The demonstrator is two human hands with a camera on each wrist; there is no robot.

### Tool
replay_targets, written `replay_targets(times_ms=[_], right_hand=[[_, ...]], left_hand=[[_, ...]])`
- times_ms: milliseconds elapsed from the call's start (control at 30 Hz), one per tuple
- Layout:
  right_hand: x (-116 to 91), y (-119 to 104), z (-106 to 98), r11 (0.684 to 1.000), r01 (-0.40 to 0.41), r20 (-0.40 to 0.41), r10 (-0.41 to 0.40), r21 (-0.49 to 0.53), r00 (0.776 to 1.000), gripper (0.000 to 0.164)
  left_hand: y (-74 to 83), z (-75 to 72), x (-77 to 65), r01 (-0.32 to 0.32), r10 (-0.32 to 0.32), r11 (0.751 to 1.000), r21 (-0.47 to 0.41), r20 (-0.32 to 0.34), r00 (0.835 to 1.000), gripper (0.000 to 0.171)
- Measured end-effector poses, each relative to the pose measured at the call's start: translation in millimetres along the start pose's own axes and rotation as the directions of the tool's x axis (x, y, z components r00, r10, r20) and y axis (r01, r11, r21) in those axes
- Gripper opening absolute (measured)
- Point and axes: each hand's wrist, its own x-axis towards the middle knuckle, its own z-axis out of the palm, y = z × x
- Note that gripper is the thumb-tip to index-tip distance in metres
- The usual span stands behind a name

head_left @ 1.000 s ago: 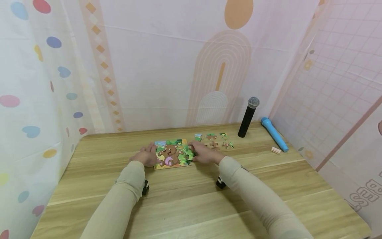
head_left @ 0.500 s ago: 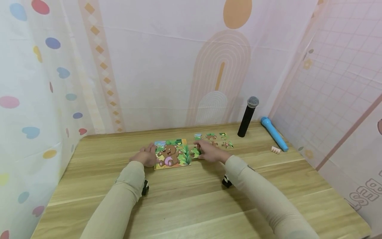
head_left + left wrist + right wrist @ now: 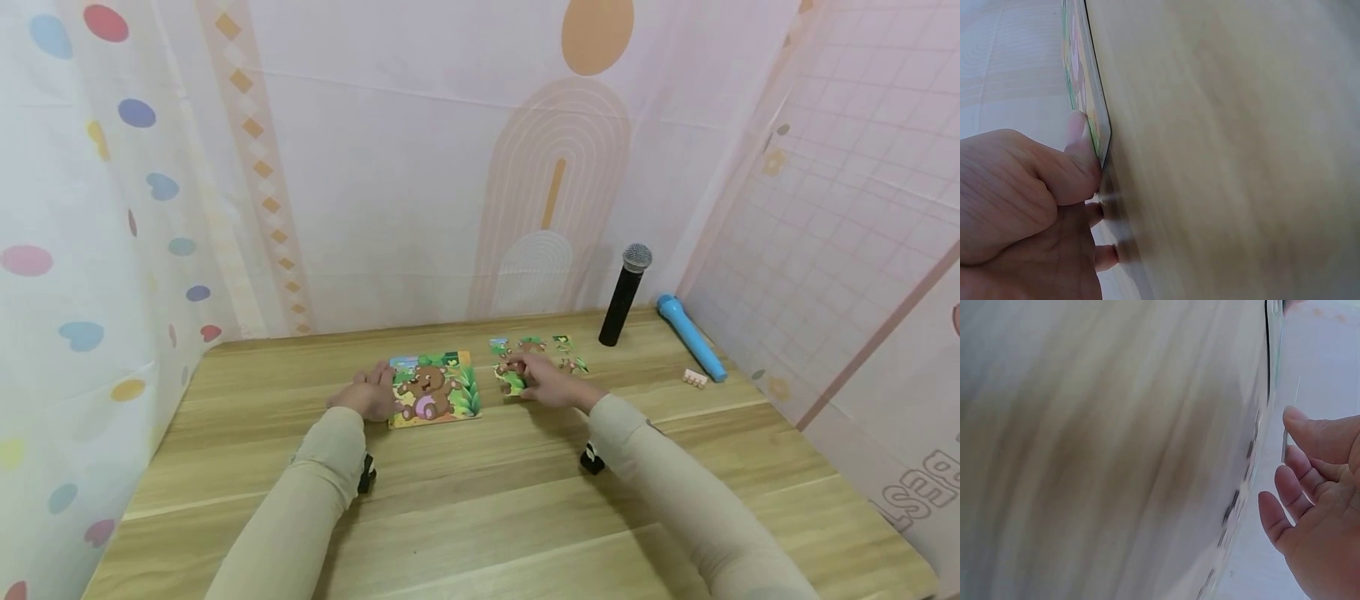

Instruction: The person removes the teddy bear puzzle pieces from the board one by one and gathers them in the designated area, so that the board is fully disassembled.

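A jigsaw board [image 3: 441, 392] with a brown bear picture lies flat on the table. My left hand [image 3: 365, 396] rests at its left edge; in the left wrist view, the thumb [image 3: 1079, 165] presses the board's corner and other fingertips touch the table. To the right of the board, my right hand [image 3: 553, 383] pinches a green and brown puzzle piece [image 3: 514, 382]. Seen from the right wrist, that piece is a thin edge between thumb and index finger, above the table. Several loose puzzle pieces [image 3: 532, 343] lie behind the right hand, some partly hidden by it.
A black microphone [image 3: 621, 304] with a silver head stands upright at the back right. Beside it lies a blue toy microphone [image 3: 692, 337], with a small pale pink block [image 3: 694, 378] near its end. Patterned curtains [image 3: 390, 200] hang behind the wooden table [image 3: 465, 517].
My right hand has moved away from the board's right edge toward the loose pieces, carrying the puzzle piece. The left hand has stayed at the board's left edge.
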Motion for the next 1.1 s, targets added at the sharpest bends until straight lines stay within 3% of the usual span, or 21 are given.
replay_targets(times_ms=[333,533,1100], right_hand=[[-17.1,21.4,-13.6,0.999,-0.041,-0.042,0.040,-0.028,0.998,0.052],[-29.9,33.0,-20.3,0.996,-0.089,-0.022,0.089,0.011,0.996,0.061],[-58.2,61.2,-33.2,0.994,-0.107,-0.058,0.108,0.012,0.992,0.056]], left_hand=[[-1.9,-0.7,0.4,-0.024,0.024,1.000,-0.010,-0.009,1.000,0.077],[-1.6,-0.3,-2.2,-0.030,0.030,1.000,0.008,-0.015,0.999,0.079],[-1.5,-0.5,-0.5,-0.025,0.025,1.000,-0.013,-0.013,1.000,0.080]])
